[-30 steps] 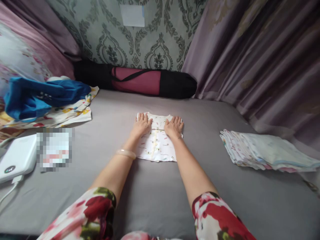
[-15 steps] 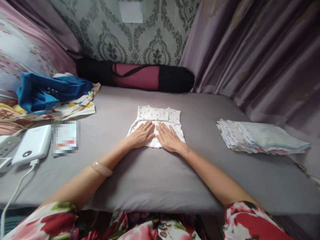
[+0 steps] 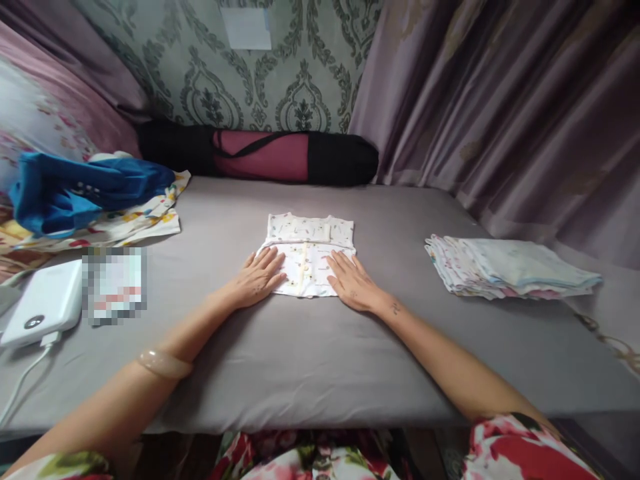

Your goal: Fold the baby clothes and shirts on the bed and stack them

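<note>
A small white printed garment (image 3: 306,267) lies partly folded in the middle of the grey-covered surface, its sleeves laid across the upper part and a cream placket running down its centre. My left hand (image 3: 260,277) rests flat on its left edge, fingers stretched out. On the opposite edge my right hand (image 3: 353,280) lies flat too, with fingers spread. Neither hand grips the cloth. Between them the front of the garment shows smooth.
To the right is a stack of folded cloths (image 3: 515,267). A blue garment (image 3: 95,190) lies on patterned cloth at the left, near a white power bank (image 3: 45,303) with a cable and a blurred packet (image 3: 117,285). A black and maroon bag (image 3: 260,155) lines the back.
Both hands have slid apart from the garment's middle to its left and right edges, uncovering its centre. The view has shifted slightly to the right.
</note>
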A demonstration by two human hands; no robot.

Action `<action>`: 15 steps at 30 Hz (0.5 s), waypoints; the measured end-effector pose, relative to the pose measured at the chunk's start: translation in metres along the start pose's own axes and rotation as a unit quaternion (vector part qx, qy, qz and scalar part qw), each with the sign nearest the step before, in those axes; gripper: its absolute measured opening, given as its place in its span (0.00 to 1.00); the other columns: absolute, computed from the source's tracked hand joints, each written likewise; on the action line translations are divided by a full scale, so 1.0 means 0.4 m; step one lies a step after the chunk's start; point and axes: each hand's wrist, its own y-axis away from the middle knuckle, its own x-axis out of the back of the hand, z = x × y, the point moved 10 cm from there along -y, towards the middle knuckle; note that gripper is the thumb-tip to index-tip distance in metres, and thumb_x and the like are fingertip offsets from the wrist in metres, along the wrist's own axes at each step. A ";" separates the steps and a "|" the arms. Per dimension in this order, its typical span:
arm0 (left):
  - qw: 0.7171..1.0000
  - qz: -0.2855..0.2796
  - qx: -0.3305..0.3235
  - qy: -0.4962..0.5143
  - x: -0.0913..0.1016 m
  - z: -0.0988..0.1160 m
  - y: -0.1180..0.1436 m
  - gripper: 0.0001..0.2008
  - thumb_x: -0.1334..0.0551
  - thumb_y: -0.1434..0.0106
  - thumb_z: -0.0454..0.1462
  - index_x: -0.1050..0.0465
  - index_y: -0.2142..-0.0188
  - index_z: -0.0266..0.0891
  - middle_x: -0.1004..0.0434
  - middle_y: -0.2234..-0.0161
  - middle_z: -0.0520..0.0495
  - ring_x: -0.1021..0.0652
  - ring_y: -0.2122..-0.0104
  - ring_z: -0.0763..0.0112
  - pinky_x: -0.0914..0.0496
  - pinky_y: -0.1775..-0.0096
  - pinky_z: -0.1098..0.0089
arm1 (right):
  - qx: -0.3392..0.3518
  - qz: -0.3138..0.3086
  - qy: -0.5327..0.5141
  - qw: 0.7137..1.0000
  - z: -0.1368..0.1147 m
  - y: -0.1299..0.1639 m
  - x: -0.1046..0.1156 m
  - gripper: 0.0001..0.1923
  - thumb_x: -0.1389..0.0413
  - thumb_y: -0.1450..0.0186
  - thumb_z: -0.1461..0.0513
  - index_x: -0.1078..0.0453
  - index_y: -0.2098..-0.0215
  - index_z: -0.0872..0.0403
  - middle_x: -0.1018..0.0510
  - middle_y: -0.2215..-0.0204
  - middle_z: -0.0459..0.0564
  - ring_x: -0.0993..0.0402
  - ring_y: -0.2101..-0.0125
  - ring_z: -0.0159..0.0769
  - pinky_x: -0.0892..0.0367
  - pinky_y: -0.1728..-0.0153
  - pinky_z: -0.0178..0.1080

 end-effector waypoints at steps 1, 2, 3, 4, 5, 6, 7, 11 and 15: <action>1.000 0.005 -0.004 0.003 0.000 -0.001 0.000 0.31 0.57 0.27 0.51 0.50 0.31 0.37 0.55 0.30 0.38 0.54 0.31 0.55 0.56 0.34 0.48 | -0.001 -0.004 0.001 1.000 0.009 -0.001 -0.005 0.32 0.64 0.27 0.55 0.55 0.29 0.62 0.56 0.30 0.59 0.65 0.30 0.44 0.67 0.32 0.51; 1.000 0.014 -0.011 0.008 0.002 -0.002 0.001 0.31 0.57 0.27 0.51 0.49 0.32 0.38 0.54 0.30 0.38 0.53 0.31 0.55 0.55 0.34 0.48 | 0.000 -0.009 -0.003 1.000 0.012 0.000 -0.008 0.32 0.64 0.26 0.54 0.54 0.29 0.62 0.56 0.30 0.59 0.64 0.30 0.44 0.66 0.32 0.51; 0.999 0.024 -0.021 0.016 0.003 -0.005 0.003 0.30 0.56 0.27 0.51 0.48 0.32 0.38 0.52 0.30 0.39 0.52 0.31 0.54 0.54 0.34 0.48 | 0.004 -0.013 -0.011 1.000 0.012 0.005 -0.007 0.31 0.64 0.26 0.55 0.53 0.30 0.62 0.55 0.30 0.59 0.63 0.30 0.44 0.64 0.32 0.51; 0.998 0.034 -0.037 0.025 0.005 -0.009 0.008 0.30 0.55 0.28 0.51 0.46 0.32 0.39 0.51 0.31 0.39 0.51 0.31 0.54 0.52 0.34 0.49 | 0.010 -0.016 -0.022 1.000 0.010 0.013 -0.002 0.31 0.63 0.26 0.55 0.51 0.30 0.61 0.53 0.30 0.59 0.61 0.30 0.43 0.62 0.32 0.51; 0.997 0.043 -0.055 0.036 0.006 -0.014 0.016 0.30 0.54 0.28 0.52 0.45 0.33 0.40 0.49 0.31 0.39 0.50 0.31 0.54 0.51 0.34 0.50 | 0.019 -0.017 -0.033 0.999 0.007 0.024 0.006 0.30 0.62 0.27 0.56 0.48 0.31 0.60 0.51 0.30 0.59 0.58 0.31 0.43 0.59 0.32 0.51; 0.995 0.046 -0.075 0.047 0.008 -0.020 0.026 0.30 0.52 0.29 0.52 0.43 0.34 0.41 0.48 0.32 0.39 0.47 0.32 0.54 0.49 0.34 0.52 | 0.030 -0.012 -0.043 0.999 0.004 0.039 0.018 0.28 0.61 0.27 0.56 0.45 0.32 0.59 0.48 0.31 0.59 0.55 0.31 0.43 0.56 0.32 0.50; 0.993 0.048 -0.092 0.058 0.011 -0.028 0.039 0.29 0.51 0.29 0.52 0.41 0.35 0.41 0.46 0.32 0.39 0.44 0.33 0.54 0.46 0.35 0.54 | 0.043 0.001 -0.051 0.998 0.004 0.055 0.031 0.26 0.60 0.27 0.57 0.41 0.34 0.58 0.44 0.32 0.59 0.51 0.32 0.43 0.52 0.33 0.50; 0.987 0.052 -0.124 0.091 0.052 -0.051 0.103 0.22 0.46 0.31 0.50 0.31 0.42 0.46 0.35 0.38 0.42 0.28 0.43 0.58 0.33 0.43 0.62 | 0.092 0.081 -0.068 0.990 0.023 0.132 0.076 0.18 0.54 0.28 0.60 0.30 0.45 0.54 0.29 0.42 0.59 0.35 0.40 0.44 0.37 0.40 0.49; 0.985 0.041 -0.155 0.061 0.102 -0.022 0.151 0.16 0.49 0.27 0.43 0.26 0.49 0.46 0.26 0.47 0.45 0.25 0.49 0.64 0.30 0.48 0.66 | 0.125 0.117 -0.038 0.984 0.036 0.177 0.081 0.12 0.52 0.29 0.64 0.28 0.52 0.53 0.24 0.52 0.56 0.30 0.50 0.42 0.30 0.49 0.46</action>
